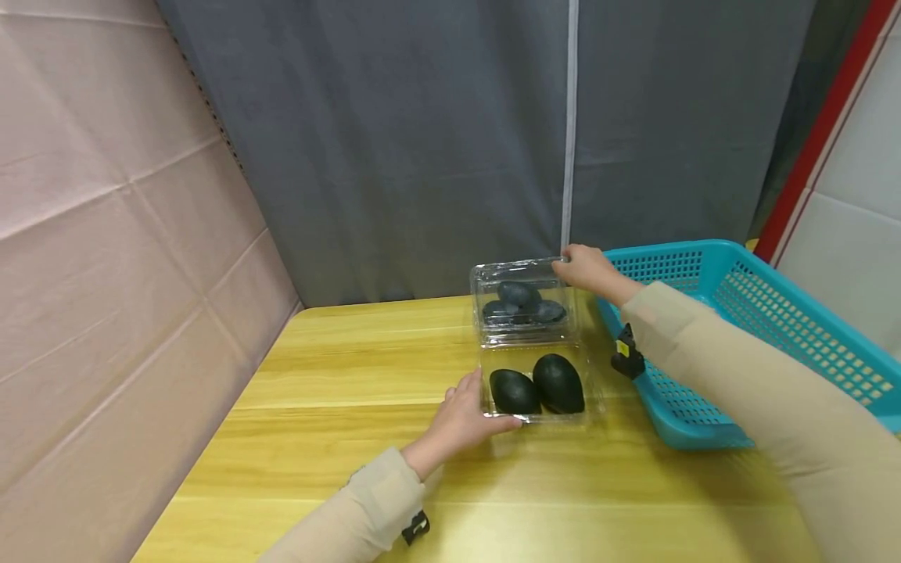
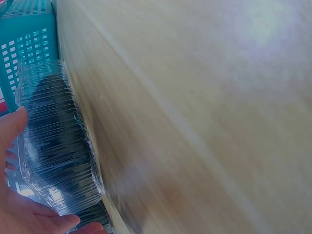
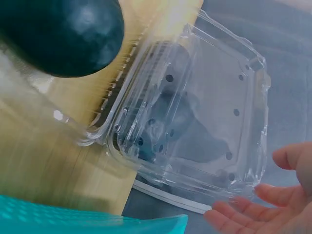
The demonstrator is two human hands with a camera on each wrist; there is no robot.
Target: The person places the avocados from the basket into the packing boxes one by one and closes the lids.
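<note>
A clear plastic clamshell box (image 1: 593,400) stands with its lid (image 1: 486,275) raised on the far side. Two dark green avocados (image 1: 558,385) lie in its base; one avocado (image 3: 73,36) shows large in the right wrist view. My left hand (image 1: 461,414) holds the base's near left corner, thumb along the front and fingers at the side. At the lid's upper right corner is my right hand (image 1: 590,271), its fingertips (image 3: 268,194) touching the edge with thumb and fingers spread. Several dark rounded shapes (image 1: 519,295) show through the lid.
A turquoise plastic basket (image 1: 672,430) stands right of the box, partly beneath my right forearm. The wooden table (image 1: 338,367) meets a grey curtain (image 1: 394,156) at the back. Pale pink sheeting (image 1: 127,274) hangs along the left.
</note>
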